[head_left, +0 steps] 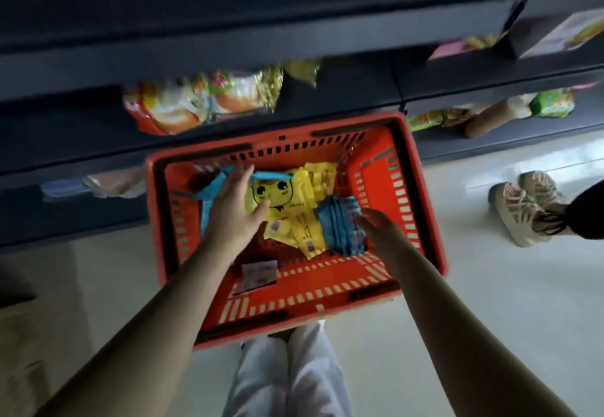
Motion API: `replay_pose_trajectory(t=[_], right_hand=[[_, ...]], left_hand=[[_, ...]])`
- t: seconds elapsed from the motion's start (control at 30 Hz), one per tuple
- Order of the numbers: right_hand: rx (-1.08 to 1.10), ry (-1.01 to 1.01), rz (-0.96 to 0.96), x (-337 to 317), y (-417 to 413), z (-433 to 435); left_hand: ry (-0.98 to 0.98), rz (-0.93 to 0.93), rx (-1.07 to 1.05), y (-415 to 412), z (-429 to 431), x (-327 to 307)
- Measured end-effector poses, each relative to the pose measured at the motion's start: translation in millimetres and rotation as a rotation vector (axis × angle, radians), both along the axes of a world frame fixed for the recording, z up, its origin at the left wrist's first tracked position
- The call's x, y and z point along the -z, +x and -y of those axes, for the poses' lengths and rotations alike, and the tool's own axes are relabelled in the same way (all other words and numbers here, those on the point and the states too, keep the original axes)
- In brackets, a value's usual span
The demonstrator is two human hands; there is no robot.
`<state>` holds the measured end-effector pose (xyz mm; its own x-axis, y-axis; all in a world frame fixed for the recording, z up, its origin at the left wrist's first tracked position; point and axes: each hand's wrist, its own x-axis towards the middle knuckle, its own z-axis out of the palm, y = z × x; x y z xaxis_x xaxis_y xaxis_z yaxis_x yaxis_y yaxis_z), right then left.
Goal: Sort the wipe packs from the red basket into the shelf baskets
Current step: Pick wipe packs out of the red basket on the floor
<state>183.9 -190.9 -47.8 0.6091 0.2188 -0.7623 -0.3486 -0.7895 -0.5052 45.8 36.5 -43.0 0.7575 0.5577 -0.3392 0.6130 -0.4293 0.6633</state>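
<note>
From the head camera, looking down: the red basket (421, 194) sits in the middle of the frame on the pale floor (490, 286), just in front of the dark shelves (98, 67) that run across the top. The wipe packs are all inside it. A heap of yellow packs (294, 194) lies in the centre, the top one showing a cartoon face. A stack of blue packs (340, 224) lies against them on the right, and another blue pack (209, 188) lies at the left of the basket. A small paper slip (258, 274) rests on the basket floor toward the lower edge.

Both hands reach down into the basket. The left hand (233, 202) is spread flat with its fingers straight, lying over the left blue pack, the thumb across the yellow one with the face; it has not closed on anything. The right hand (379, 225) is loose and open too, fingertips at the near edge of the blue stack; the blur hides whether they touch it.

Snack bags (202, 103) lie on the shelf at upper left, and green bags (552, 103) on the shelf at upper right. Someone else's shoes (523, 207) stand at the right edge. The person's pale trousers (287, 377) show at the bottom, below the basket
</note>
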Motion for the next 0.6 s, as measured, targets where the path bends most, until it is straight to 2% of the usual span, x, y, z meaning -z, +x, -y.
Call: replay_pose_trajectory(t=[0.1, 0.23, 0.4, 0.6], right_hand=[[-0.006, -0.021, -0.05, 31, 0, -3], [-0.041, -0.054, -0.047, 44, -2, -1], [0.053, -0.024, -0.136, 40, 6, 7], [-0.136, -0.124, -0.091, 43, 14, -1]], left_hand=[[0.028, 0.07, -0.082, 10, 4, 26], [0.084, 0.085, -0.07, 4, 13, 37], [0.02, -0.092, -0.129, -9, 17, 47], [0.048, -0.194, -0.157, 0, 16, 54]])
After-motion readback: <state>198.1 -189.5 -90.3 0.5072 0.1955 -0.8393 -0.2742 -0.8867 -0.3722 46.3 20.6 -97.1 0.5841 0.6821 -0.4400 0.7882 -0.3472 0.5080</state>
